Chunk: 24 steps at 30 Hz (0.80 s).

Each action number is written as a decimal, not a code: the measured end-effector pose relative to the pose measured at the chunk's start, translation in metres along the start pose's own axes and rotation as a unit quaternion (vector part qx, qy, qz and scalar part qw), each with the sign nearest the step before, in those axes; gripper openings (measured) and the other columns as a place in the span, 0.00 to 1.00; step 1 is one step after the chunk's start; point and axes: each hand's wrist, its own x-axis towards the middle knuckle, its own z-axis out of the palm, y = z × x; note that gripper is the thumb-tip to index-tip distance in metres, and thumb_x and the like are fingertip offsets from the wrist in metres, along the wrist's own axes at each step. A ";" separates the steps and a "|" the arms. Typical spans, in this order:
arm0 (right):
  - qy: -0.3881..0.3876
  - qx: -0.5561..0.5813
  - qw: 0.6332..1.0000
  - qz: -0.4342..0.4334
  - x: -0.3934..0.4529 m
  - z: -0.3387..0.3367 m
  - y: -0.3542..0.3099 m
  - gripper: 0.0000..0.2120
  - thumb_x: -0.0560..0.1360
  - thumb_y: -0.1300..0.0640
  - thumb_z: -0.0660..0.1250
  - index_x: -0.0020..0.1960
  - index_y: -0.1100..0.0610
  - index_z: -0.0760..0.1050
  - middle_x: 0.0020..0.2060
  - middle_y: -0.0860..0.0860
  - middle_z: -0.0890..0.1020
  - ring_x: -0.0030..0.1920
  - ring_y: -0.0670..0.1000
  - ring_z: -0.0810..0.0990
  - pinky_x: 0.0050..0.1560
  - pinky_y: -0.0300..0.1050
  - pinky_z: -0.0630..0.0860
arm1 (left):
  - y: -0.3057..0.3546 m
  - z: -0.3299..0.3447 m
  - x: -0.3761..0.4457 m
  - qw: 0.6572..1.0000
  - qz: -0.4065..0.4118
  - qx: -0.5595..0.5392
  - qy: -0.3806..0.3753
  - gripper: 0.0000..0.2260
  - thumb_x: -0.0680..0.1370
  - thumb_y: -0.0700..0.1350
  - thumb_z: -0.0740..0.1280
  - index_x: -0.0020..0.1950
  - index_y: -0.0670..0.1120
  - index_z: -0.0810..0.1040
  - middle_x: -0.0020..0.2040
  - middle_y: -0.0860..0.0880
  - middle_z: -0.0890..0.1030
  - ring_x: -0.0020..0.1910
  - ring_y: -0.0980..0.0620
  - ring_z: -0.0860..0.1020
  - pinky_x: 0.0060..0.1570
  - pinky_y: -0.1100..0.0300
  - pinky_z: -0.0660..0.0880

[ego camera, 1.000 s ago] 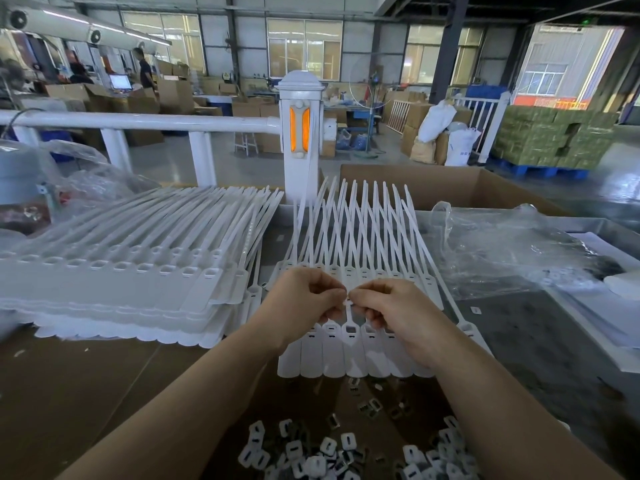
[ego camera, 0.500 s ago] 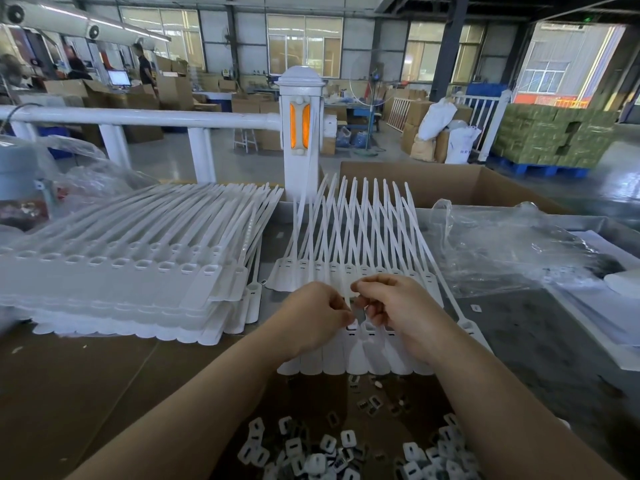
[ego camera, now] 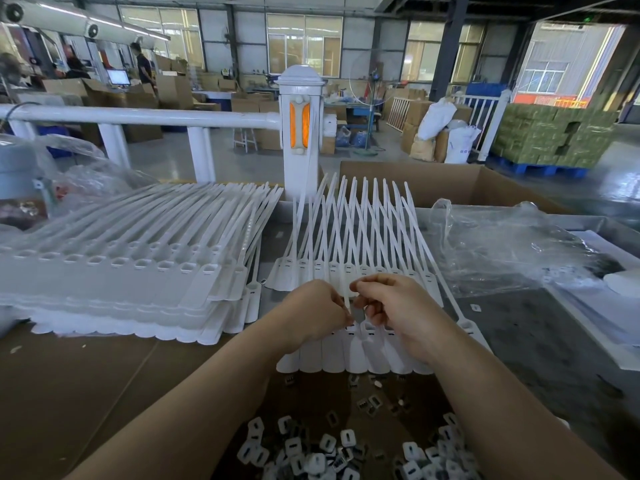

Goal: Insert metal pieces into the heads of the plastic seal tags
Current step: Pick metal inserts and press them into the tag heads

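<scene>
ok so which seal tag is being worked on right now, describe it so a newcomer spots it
Start at the white post with orange reflectors; below it lies a fanned sheet of white seal tags. In its near row, it is the one tag between both hands' fingertips.

Two hands (left hand, right hand) are in view. Two sheets of seal tags overlap at centre, one tall stack of tag sheets sits left, and loose metal pieces are too many to count.

a big factory hall with tall windows letting in daylight, a grey concrete floor, a white railing up close, cardboard boxes and stacked green cartons on pallets.
</scene>
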 end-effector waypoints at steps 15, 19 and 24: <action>-0.001 0.000 1.000 0.000 -0.003 0.001 -0.002 0.05 0.79 0.59 0.67 0.49 0.57 0.82 0.36 0.52 0.84 0.32 0.45 0.77 0.30 0.34 0.72 | -0.001 0.003 0.001 1.000 0.000 -0.007 0.006 0.08 0.78 0.46 0.70 0.39 0.49 0.77 0.37 0.51 0.79 0.38 0.54 0.76 0.36 0.62 0.69; 0.001 -0.001 1.000 0.002 -0.002 0.000 -0.002 0.05 0.79 0.59 0.67 0.49 0.56 0.82 0.36 0.51 0.84 0.33 0.46 0.77 0.30 0.35 0.72 | -0.001 0.002 0.003 1.000 0.002 -0.006 0.008 0.10 0.75 0.46 0.71 0.35 0.47 0.76 0.34 0.50 0.76 0.34 0.53 0.74 0.35 0.62 0.71; 0.003 -0.007 1.000 0.002 -0.002 0.001 -0.002 0.05 0.79 0.58 0.67 0.49 0.55 0.82 0.36 0.51 0.84 0.33 0.46 0.77 0.31 0.36 0.72 | 0.000 0.002 0.004 1.000 0.006 0.008 0.009 0.07 0.74 0.46 0.71 0.39 0.44 0.79 0.35 0.48 0.76 0.35 0.52 0.74 0.38 0.57 0.75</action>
